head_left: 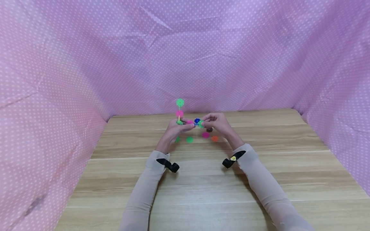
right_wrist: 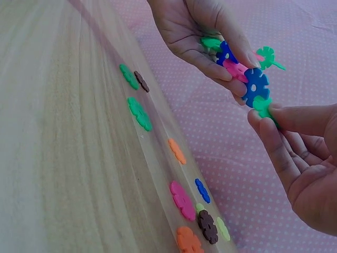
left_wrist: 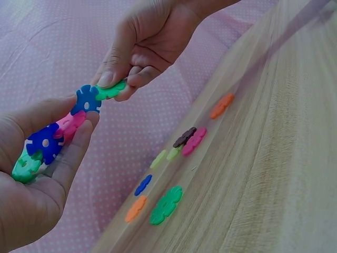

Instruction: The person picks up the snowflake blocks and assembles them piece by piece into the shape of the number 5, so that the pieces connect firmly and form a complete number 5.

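My left hand [head_left: 174, 129] holds a chain of notched plastic snowflake discs between thumb and fingers. In the left wrist view the chain runs from a green disc [left_wrist: 26, 167] through a dark blue disc [left_wrist: 46, 142] and a pink disc [left_wrist: 71, 124] to a lighter blue disc [left_wrist: 87, 97]. A branch with a pink disc [head_left: 179, 113] and a green top disc [head_left: 180, 102] stands up beside that hand. My right hand [head_left: 221, 124] pinches a green disc [right_wrist: 263, 109] at the blue disc's edge; how deeply their slots engage cannot be told.
Loose discs lie on the wooden table [head_left: 196, 192] below the hands: green [head_left: 189, 140], pink [head_left: 205, 135], orange [head_left: 215, 138], brown [right_wrist: 207, 226], blue [right_wrist: 202, 191] and several others. A pink dotted cloth [head_left: 188, 64] hangs behind the table and along both sides.
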### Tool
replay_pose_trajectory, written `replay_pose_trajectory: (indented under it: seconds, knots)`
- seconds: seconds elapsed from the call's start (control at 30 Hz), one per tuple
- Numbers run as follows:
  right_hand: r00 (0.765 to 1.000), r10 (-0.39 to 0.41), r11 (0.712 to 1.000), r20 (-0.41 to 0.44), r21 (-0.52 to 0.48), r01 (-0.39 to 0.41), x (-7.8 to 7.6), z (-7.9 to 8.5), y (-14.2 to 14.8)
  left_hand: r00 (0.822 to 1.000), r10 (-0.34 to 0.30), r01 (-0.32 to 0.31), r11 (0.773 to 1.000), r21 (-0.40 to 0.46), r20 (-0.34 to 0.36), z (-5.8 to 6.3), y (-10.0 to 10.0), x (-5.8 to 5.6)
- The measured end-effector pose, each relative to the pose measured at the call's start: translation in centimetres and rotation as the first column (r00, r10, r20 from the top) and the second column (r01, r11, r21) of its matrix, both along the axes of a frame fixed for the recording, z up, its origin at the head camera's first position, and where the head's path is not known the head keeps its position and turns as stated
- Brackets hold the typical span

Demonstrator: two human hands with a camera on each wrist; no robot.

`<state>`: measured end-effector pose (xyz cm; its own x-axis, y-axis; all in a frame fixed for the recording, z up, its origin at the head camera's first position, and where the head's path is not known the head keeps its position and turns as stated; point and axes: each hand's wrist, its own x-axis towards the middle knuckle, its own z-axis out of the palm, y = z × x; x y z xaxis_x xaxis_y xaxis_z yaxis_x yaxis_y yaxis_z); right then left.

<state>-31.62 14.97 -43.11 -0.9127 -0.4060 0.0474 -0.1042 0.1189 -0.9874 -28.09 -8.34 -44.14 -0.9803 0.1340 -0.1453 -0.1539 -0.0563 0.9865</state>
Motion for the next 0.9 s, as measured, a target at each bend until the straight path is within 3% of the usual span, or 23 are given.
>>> replay_pose_trajectory:
  seconds: [0.3,0.9]
  knots:
    - [0.999,0.038,0.999,-0.004,-0.003,-0.038,-0.13,0.15,0.27,0.999,-0.024,0.022,0.996,-0.081,-0.028,0.03,-0.07,-0.05]
    - [0.997,0.072,0.997,0.007,-0.029,-0.071,-0.04,-0.07,0.13,0.999,-0.044,0.043,0.998,-0.047,-0.016,-0.03,-0.26,-0.13]
